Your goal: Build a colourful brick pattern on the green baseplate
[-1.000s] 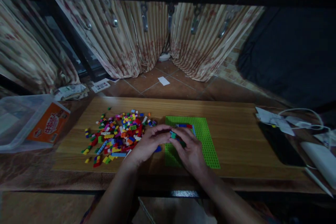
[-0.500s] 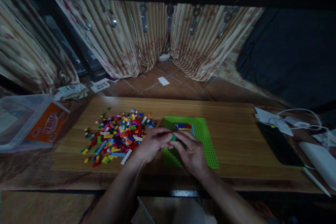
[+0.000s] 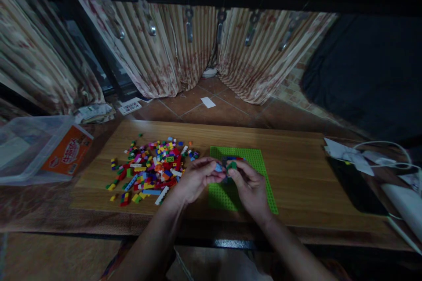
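Note:
Between the thumb and fingers of my left hand [image 3: 199, 178] is a small light blue brick [image 3: 218, 167]. My right hand [image 3: 249, 184] pinches a green brick [image 3: 232, 165] just to the right of it. Both hands are over the green baseplate [image 3: 244, 153], their fingertips close together. Blue and red bricks [image 3: 235, 158] are built onto the baseplate behind my fingers; most of that build is hidden. Left of my left hand lies a spread pile of loose bricks [image 3: 158, 169] in many colours.
A clear plastic box [image 3: 36, 149] with an orange label stands beyond the left end of the wooden board [image 3: 300, 171]. On the right lie a black tablet-like slab [image 3: 356, 186], papers [image 3: 343, 151], a white cable [image 3: 379, 142] and a white device [image 3: 404, 206].
My fingertips have drawn a little apart. A light blue brick now shows in my left fingers, and the green brick is in my right fingers alone. The whole view has shifted slightly.

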`<state>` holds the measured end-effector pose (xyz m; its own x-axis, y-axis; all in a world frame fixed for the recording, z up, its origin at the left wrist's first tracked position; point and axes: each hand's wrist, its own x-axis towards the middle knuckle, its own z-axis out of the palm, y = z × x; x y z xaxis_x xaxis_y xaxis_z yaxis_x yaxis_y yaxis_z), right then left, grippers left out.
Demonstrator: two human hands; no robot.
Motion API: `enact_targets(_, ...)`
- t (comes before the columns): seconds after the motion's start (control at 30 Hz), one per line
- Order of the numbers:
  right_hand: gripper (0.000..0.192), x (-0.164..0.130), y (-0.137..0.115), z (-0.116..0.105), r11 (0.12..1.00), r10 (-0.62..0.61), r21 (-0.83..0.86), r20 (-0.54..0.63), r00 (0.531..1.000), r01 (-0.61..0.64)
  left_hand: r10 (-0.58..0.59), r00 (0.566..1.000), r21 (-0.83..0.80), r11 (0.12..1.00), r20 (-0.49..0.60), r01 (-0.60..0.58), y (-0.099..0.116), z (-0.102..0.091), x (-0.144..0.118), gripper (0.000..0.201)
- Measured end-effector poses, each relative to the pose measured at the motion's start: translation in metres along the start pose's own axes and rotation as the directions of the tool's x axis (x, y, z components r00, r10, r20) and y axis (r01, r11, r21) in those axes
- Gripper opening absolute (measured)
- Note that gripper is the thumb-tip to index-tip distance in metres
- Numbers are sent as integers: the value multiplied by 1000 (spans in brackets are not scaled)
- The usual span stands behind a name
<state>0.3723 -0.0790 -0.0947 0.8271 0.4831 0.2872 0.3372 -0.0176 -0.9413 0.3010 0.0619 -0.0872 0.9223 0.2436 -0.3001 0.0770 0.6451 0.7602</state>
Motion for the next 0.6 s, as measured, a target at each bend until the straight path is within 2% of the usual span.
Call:
enact_targets(0.13, 24, 18, 2, -21, 985, 154, 97, -113, 982, -144, 25, 999, 43, 999, -33, -24, 2, -4, 6, 27)
enact_targets(0.27, 36, 33, 13, -56, 970, 238, -3, -206, 949, -244, 68, 992, 127, 990, -106, -54, 2, -8, 12, 24)
enact_targets(0.4, 42, 32, 27, -79, 934, 283, -191, -115, 952, -301, 88, 984, 198, 979, -155, -56, 0, -8, 15, 25)
enact_targets(0.5, 43, 26, 32, -82, 906, 316, -289, -29, 948, -310, 83, 982, 247, 968, -172, -39, -3, -5, 16, 24)
enact_targets(0.6, 37, 21, 32, -80, 873, 306, -393, -17, 952, -288, 88, 979, 294, 955, -186, -30, -5, -2, 15, 22)
